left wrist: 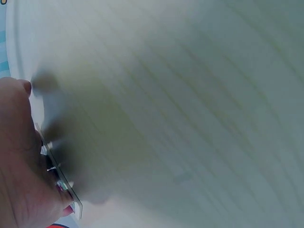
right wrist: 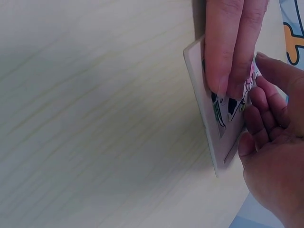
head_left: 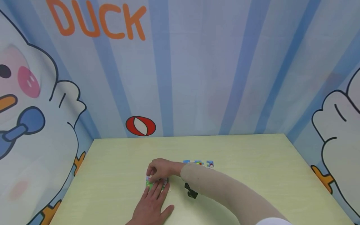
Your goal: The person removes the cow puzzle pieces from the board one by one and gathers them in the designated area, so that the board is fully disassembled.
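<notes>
A picture puzzle board (right wrist: 201, 102) with a pale rim and a colourful picture lies flat on the table. My left hand (head_left: 153, 204) rests on its near part, fingers stretched forward over the picture. In the right wrist view, two straight left fingers (right wrist: 223, 47) press on it. My right hand (head_left: 161, 168) reaches over the far left part of the board with bent fingers. Its fingertips are down at the picture, and whether they pinch a piece is hidden. In the left wrist view, my left hand (left wrist: 16, 166) covers most of the board.
Several small square picture pieces, one of them a blue piece (head_left: 210, 163), lie in a row beyond the right forearm. A small black object (head_left: 191, 191) shows below the right sleeve (head_left: 222, 187). Behind the pale table (head_left: 118, 150) hangs a striped blue backdrop (head_left: 194, 78).
</notes>
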